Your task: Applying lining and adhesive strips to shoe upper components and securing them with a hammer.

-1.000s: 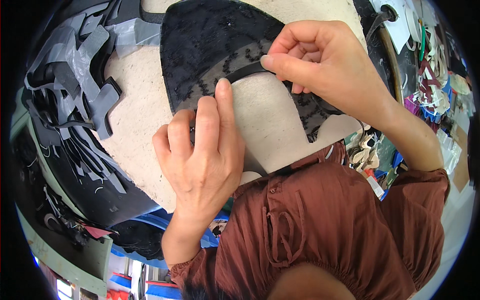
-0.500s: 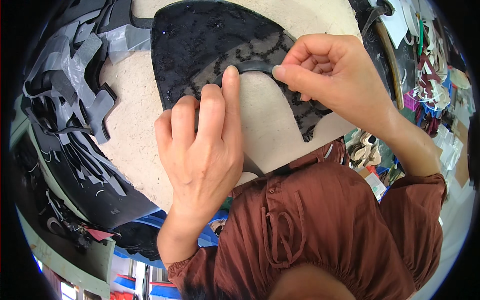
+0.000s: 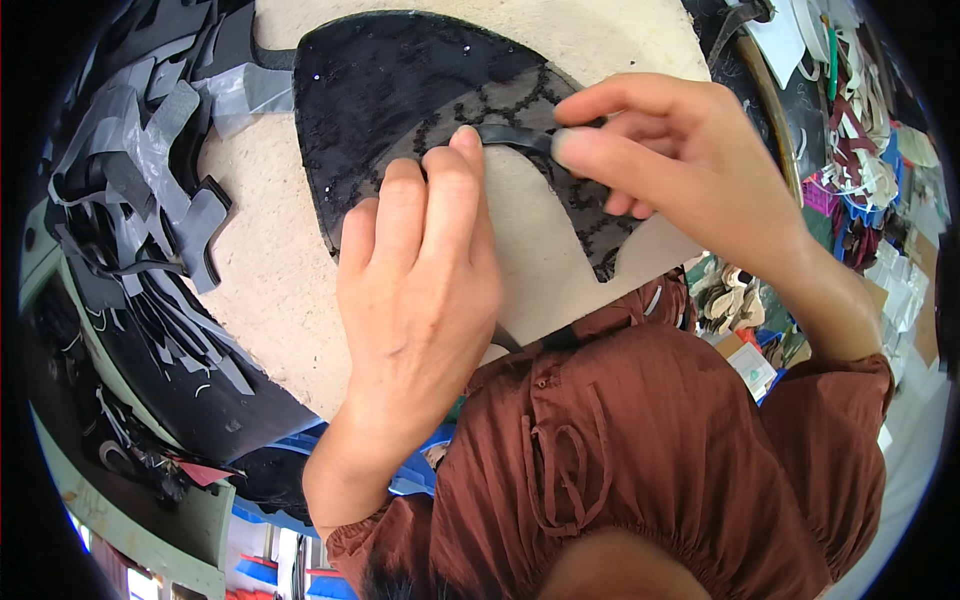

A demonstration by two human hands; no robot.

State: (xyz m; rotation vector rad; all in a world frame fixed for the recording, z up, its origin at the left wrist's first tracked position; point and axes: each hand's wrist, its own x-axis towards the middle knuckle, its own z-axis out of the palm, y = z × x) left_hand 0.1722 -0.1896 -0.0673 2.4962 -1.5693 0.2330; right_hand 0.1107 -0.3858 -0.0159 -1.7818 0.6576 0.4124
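Observation:
A black lace-patterned shoe upper piece, with a sheer grey band and an arched inner edge, lies on a pale round work surface. A narrow black strip follows the top of that arch. My left hand rests on the piece with fingers stretched out, its index fingertip pressing at the strip's left part. At the strip's right part is my right hand, thumb tip touching or just beside it. The right index finger is lifted apart from the thumb. Where the strip runs behind that thumb is hidden.
Grey and black cut strips are heaped along the left edge of the work surface. A wooden-handled tool lies past its right edge. Bundled pieces and a pink basket stand farther right. A blue container shows below.
My right thumb and index finger have parted from their pinch on the strip. My left hand has shifted slightly right, its fingers closer together. The black piece has moved slightly left and down.

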